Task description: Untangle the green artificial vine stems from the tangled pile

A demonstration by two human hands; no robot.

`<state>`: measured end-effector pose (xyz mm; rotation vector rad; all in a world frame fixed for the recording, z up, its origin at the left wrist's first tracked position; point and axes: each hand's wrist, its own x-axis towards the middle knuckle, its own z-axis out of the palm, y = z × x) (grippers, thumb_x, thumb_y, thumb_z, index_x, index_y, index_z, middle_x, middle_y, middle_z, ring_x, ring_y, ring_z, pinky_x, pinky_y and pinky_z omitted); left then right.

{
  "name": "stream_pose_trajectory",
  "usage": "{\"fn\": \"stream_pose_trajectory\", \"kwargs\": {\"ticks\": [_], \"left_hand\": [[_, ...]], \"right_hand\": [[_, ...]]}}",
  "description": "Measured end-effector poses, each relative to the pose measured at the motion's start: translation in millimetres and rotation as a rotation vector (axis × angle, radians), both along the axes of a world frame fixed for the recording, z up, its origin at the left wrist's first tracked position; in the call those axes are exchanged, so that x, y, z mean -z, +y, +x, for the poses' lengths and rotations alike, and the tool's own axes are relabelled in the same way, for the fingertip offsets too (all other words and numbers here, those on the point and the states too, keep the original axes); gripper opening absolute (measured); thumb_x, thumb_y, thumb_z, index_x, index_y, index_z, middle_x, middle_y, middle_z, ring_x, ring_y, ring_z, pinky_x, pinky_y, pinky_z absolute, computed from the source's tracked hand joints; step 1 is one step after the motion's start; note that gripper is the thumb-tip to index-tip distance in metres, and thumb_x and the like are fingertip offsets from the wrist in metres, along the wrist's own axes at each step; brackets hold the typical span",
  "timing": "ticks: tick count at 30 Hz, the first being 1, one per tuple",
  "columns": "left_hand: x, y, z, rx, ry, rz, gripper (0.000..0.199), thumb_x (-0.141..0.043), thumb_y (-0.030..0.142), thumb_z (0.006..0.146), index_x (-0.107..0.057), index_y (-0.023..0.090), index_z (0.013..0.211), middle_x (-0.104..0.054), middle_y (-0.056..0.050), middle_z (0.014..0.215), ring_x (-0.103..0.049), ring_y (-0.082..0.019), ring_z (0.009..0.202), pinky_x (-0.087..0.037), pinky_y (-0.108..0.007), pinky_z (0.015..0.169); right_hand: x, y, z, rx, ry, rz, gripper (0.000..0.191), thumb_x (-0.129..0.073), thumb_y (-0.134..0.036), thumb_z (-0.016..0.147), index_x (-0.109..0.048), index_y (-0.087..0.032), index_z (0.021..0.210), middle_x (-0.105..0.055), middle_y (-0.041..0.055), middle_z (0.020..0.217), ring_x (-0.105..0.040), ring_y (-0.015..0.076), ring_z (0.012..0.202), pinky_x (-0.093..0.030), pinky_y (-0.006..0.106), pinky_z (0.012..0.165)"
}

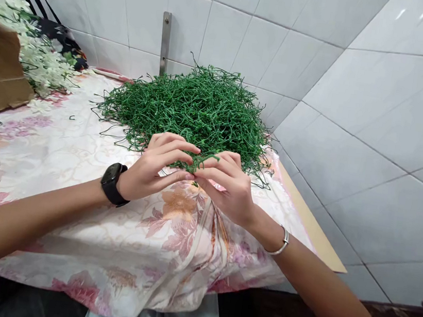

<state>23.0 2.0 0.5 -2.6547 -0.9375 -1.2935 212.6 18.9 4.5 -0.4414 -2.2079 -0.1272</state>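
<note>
Pinched: thin, wiry green stem [212, 157]

The bare left hand [162, 165] and bare right hand [229, 184], both half-curled, hold it between meeting fingertips, just before a heaped tangle of dark-green wiry stems [194, 109] on pale floral-patterned cloth [77, 143].

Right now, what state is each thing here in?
Left hand: curled, pinching green stem
Right hand: curled, pinching green stem
Green pile: tangled, heaped
Tablecloth: spread, rumpled in front
White flowers: bunched
Watch: worn, screen dark
Bracelet: worn
Cardboard: creased
Metal bar: upright
</note>
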Motion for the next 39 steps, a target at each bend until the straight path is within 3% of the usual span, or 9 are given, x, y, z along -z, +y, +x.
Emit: {"fn": "stream_pose_trajectory", "kwargs": {"ticks": [5,11,18,25,33,37,39], "left_hand": [[-0.9,0.1,1.9,-0.047,0.004,-0.007,0.004,-0.052,0.02,0.079,-0.053,0.017,0.082,-0.06,-0.005,0.104,-0.049,-0.019,0.097,-0.034,-0.038,0.084],[-0.2,-3.3,7.7,-0.224,-0.004,0.189,0.008,-0.058,0.018,0.07,-0.05,0.016,0.07,-0.064,-0.003,0.09,-0.053,-0.019,0.089,-0.035,-0.037,0.081],[-0.6,-1.3,5.6,-0.239,0.033,0.368,0.011,-0.06,0.015,0.068,-0.05,0.016,0.075,-0.065,-0.003,0.082,-0.056,-0.017,0.078,-0.041,-0.033,0.074],[0.6,-4.7,7.4,-0.169,-0.017,0.372,0.016,-0.06,0.015,0.068,-0.046,0.016,0.077,-0.062,-0.003,0.075,-0.055,-0.015,0.07,-0.043,-0.031,0.07],[4.8,-3.2,5.7,-0.141,0.087,0.21,0.023,-0.054,0.021,0.074,-0.048,0.013,0.095,-0.06,-0.006,0.082,-0.054,-0.017,0.077,-0.041,-0.033,0.075],[5.2,-3.3,5.4,-0.064,0.022,0.253,0.037,-0.054,0.018,0.076,-0.041,0.014,0.111,-0.06,-0.006,0.086,-0.053,-0.016,0.079,-0.041,-0.033,0.076],[4.5,-3.5,5.5,-0.047,0.015,0.268,0.035,-0.054,0.018,0.077,-0.042,0.015,0.11,-0.06,-0.005,0.085,-0.053,-0.016,0.079,-0.041,-0.032,0.074]], "right_hand": [[-1.9,-1.6,-0.3,0.036,-0.012,0.042,0.004,-0.058,-0.015,0.073,-0.056,-0.018,0.076,-0.062,-0.0003,0.072,-0.053,0.0113,0.07,-0.039,0.031,0.073],[-6.8,-3.9,1.4,0.093,-0.01,0.093,0.003,-0.057,-0.015,0.073,-0.055,-0.017,0.071,-0.06,-0.0002,0.066,-0.053,0.012,0.067,-0.038,0.031,0.072],[-7.7,-3.9,3.2,-0.014,0.011,-0.255,0.005,-0.053,-0.015,0.075,-0.052,-0.017,0.079,-0.062,0.0065,0.095,-0.055,0.0176,0.094,-0.04,0.036,0.081],[-7.7,-1.6,5.0,-0.19,0.078,-0.463,0.011,-0.053,-0.01,0.067,-0.045,-0.018,0.067,-0.061,0.0094,0.101,-0.055,0.02,0.096,-0.041,0.039,0.082],[-7.1,3.6,6.9,-0.213,0.101,-0.687,0.008,-0.056,-0.015,0.07,-0.052,-0.017,0.076,-0.055,0.0018,0.077,-0.052,0.0137,0.078,-0.041,0.032,0.074],[-9.4,6.5,7.0,-0.27,0.168,-0.879,0.008,-0.058,-0.019,0.072,-0.053,-0.017,0.079,-0.051,0.0004,0.077,-0.049,0.0107,0.074,-0.041,0.026,0.069],[-10.7,7.1,6.9,-0.265,0.2,-0.928,0.008,-0.058,-0.02,0.072,-0.052,-0.018,0.077,-0.05,0.0,0.076,-0.048,0.01,0.073,-0.04,0.024,0.067]]}}
